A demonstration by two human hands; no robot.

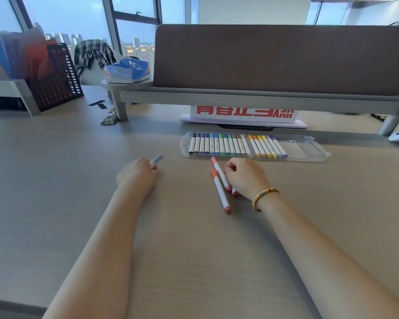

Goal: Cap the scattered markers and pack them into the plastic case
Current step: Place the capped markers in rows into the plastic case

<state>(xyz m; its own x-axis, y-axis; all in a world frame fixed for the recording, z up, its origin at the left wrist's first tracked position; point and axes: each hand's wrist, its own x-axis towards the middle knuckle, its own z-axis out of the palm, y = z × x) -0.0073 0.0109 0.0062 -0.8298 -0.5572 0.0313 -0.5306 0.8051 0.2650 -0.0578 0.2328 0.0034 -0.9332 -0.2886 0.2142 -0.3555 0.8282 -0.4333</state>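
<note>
Markers: light, stiff plastic tubes, smooth, and round so they'll likely roll on the desk (78,157). Best taken mid-barrel w/ a pinch; caps prob. need a firm push along the axis.

Left hand (137,174): fingers curled round a lilac marker (157,159), its tip poking out toward the desk's far edge; a bit of pink/red shows under the fingers, can't tell what it is.

Right hand (245,178): fingers bent down, tips touching the pink marker (220,173). Can't tell if it's pinched yet. Orange marker (220,192) lies just beside it, capped; a red end (235,193) sticks out under the palm.

Case (309,153) lies open near the far edge, beyond the right hand; left section full, right section part filled w/ free slots at its right end.
</note>
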